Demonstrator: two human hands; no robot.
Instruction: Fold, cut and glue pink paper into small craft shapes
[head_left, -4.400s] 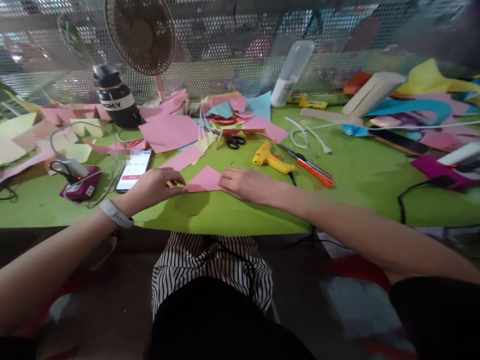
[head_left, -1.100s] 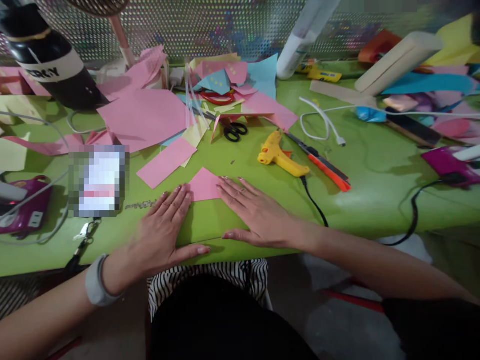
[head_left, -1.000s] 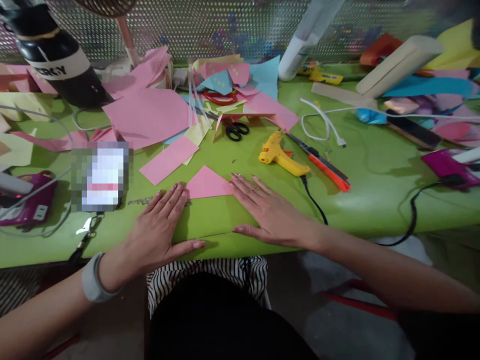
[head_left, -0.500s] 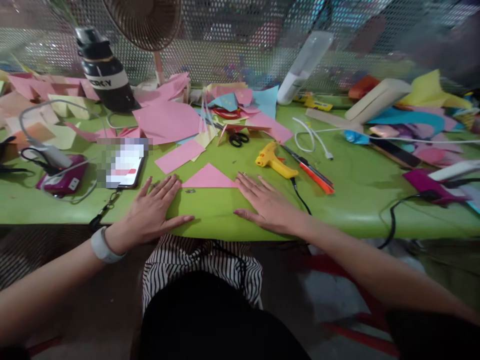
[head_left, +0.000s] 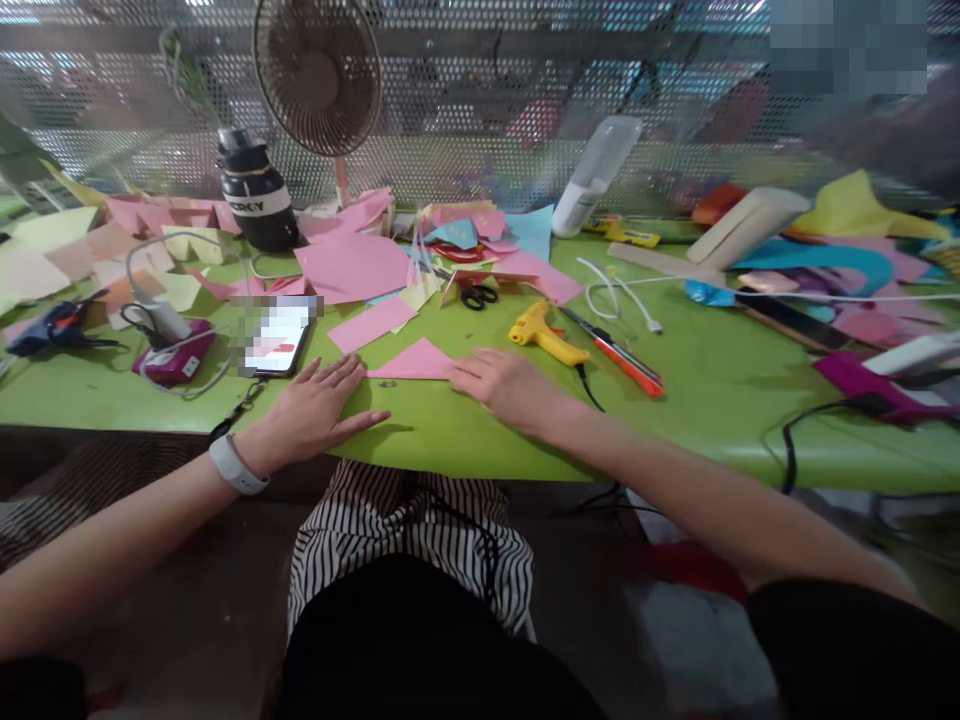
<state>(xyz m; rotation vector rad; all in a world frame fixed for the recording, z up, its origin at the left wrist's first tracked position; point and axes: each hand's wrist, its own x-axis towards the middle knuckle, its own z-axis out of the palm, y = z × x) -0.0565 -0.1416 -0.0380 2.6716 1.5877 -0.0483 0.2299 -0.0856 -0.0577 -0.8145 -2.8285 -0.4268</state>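
A pink paper folded into a triangle lies on the green table, its long edge towards me. My left hand is open and flat, its fingertips on the paper's left corner and its thumb stretched out over the table. At the opposite corner, my right hand is closed, fingers together and curled against the paper, with the thumb hidden beneath. A small metal piece lies just below the paper. A pink paper strip rests behind it.
A yellow glue gun and an orange cutter knife lie on the right. Black-handled scissors sit among paper pieces behind. A phone and a purple power strip are on the left. A bottle and fan stand at the back.
My right hand has gone from flat and spread to curled fingers at the paper's right corner. My left hand stays flat on the left corner. The camera view has shifted.
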